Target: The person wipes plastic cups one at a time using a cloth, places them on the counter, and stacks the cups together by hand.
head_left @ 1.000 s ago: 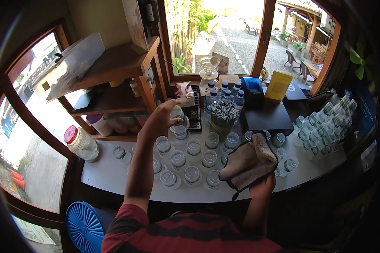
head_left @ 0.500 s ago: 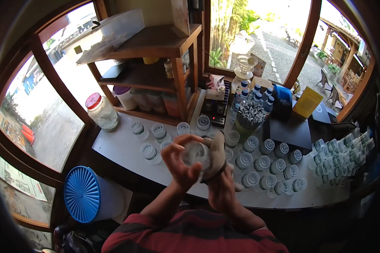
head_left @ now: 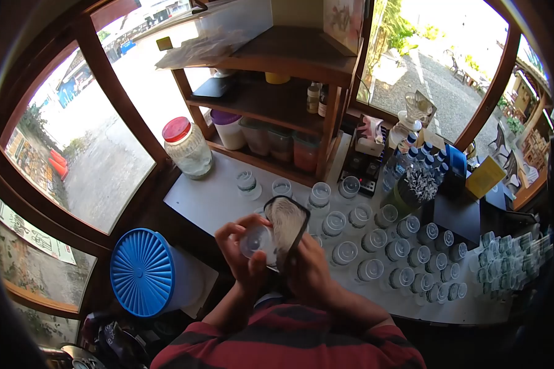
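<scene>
Clear plastic cup (head_left: 258, 241) sits in the fingers of my left hand (head_left: 240, 265), its round end facing up toward me. My right hand (head_left: 309, 269) grips a beige cloth with a dark edge (head_left: 287, 222), which stands up against the cup's right side. Whether part of the cloth goes inside the cup is hidden. Beyond and to the right of my hands, several clear cups (head_left: 344, 253) stand in rows on the white counter (head_left: 197, 200).
A red-lidded jar (head_left: 188, 150) stands at the counter's left end, beside a wooden shelf (head_left: 271, 107). Water bottles (head_left: 400, 163) and a black box (head_left: 452, 218) are at the back right. Stacked cups (head_left: 511, 258) lie far right. A blue-lidded bucket (head_left: 143, 273) stands lower left.
My view has swung left, so the counter sits farther right in the picture. The cup and the cloth stay in my hands; both have tilted, and the cloth now stands more upright.
</scene>
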Motion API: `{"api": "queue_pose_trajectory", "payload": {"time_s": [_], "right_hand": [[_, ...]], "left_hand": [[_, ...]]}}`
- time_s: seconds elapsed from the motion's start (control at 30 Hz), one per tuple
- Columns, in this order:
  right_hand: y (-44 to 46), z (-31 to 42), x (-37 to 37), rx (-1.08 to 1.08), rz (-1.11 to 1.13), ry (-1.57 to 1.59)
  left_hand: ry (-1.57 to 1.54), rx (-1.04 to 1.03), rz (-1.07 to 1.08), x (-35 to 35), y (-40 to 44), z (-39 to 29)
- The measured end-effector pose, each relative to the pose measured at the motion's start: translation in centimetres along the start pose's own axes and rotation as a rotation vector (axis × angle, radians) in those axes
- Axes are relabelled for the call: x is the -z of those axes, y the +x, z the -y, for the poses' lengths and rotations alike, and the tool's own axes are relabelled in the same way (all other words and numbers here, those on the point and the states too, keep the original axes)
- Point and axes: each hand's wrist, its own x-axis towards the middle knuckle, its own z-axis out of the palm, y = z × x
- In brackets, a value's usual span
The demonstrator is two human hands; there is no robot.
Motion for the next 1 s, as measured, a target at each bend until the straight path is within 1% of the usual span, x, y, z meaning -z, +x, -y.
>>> {"api": "queue_pose_trajectory", "payload": {"time_s": [0.03,0.07,0.13,0.2,0.23,0.27,0.3,0.33,0.37,0.4,0.43,0.47,0.5,0.53,0.6,0.63,0.67,0.7,0.73,0.77,0.8,0.83,0.87,0.9,0.97,1.0], "right_hand": [[1.2,0.5,-0.4,-0.163,0.072,0.111],[2.6,1.1,-0.7,-0.319,0.141,0.217],[4.2,1.8,-2.6,-0.365,0.199,0.308],[3.9,-0.4,-6.6,-0.027,0.110,0.040],[3.7,-1.4,-8.3,0.143,0.068,-0.097],[3.7,-1.5,-9.7,0.161,-0.008,-0.124],[4.3,-1.4,-9.7,0.041,0.111,-0.119],[4.4,-1.1,-9.5,-0.085,0.230,-0.106],[4.5,-1.1,-9.2,-0.212,0.350,-0.091],[4.9,-1.6,-8.8,-0.320,0.415,0.009],[4.8,-2.2,-8.4,-0.428,0.372,0.114],[4.2,-2.9,-8.2,-0.535,0.325,0.219],[3.2,-3.9,-7.9,-0.640,0.273,0.323],[1.5,-6.1,-7.8,-0.504,0.142,0.384],[-0.7,-4.2,-6.6,-0.689,-0.289,0.842],[-2.5,-5.7,-5.6,-0.666,-0.347,0.925],[-4.1,-7.2,-4.5,-0.638,-0.410,1.006],[-4.6,-6.9,-3.5,-0.615,-0.520,1.001],[-4.7,-6.2,-2.3,-0.592,-0.629,0.991],[-5.2,-5.8,-1.3,-0.568,-0.737,0.976],[-6.3,-6.8,-0.4,-0.504,-0.823,0.682],[-5.7,-6.1,0.7,-0.424,-0.866,0.826],[-5.2,-5.3,1.9,-0.340,-0.903,0.972],[-4.3,-4.2,2.9,-0.256,-0.949,1.049],[-3.1,-2.4,5.1,-0.068,-0.970,1.114],[-3.6,-2.6,5.9,-0.010,-0.961,1.108]], "left_hand": [[0.022,0.017,0.078,0.9,-0.4,0.0],[0.035,0.004,0.037,1.8,-0.2,0.3],[0.026,0.018,-0.039,4.3,1.7,0.9],[0.059,0.013,-0.123,7.2,3.5,2.1],[0.046,0.038,-0.131,8.7,4.2,2.8],[0.033,0.062,-0.142,10.1,4.7,3.5],[0.024,0.089,-0.152,11.6,5.1,4.3],[-0.007,0.136,-0.109,13.2,5.4,5.1],[0.030,0.134,-0.135,14.5,5.5,6.1],[0.062,0.130,-0.156,15.5,5.6,7.6],[0.089,0.124,-0.172,16.5,5.9,9.4],[0.227,0.097,-0.120,18.2,5.9,11.6],[0.271,0.093,-0.111,19.4,5.8,13.7],[0.315,0.088,-0.098,20.3,5.7,15.8],[0.379,0.088,-0.031,20.4,5.7,18.1],[0.384,0.092,0.017,20.1,5.5,19.0],[0.460,0.078,0.104,19.8,5.4,19.5],[0.533,0.065,0.193,19.4,5.2,19.8],[0.549,0.111,0.236,18.8,5.0,19.9],[0.539,0.099,0.258,18.1,5.0,19.8],[0.530,0.088,0.278,17.5,5.1,19.7],[0.523,0.074,0.293,16.9,5.2,19.4],[0.572,0.044,0.292,16.4,5.3,19.0],[0.644,-0.059,0.267,15.4,5.7,18.0],[0.703,-0.192,0.182,13.1,5.8,16.7],[0.620,-0.228,0.147,11.0,6.0,15.4]]}}
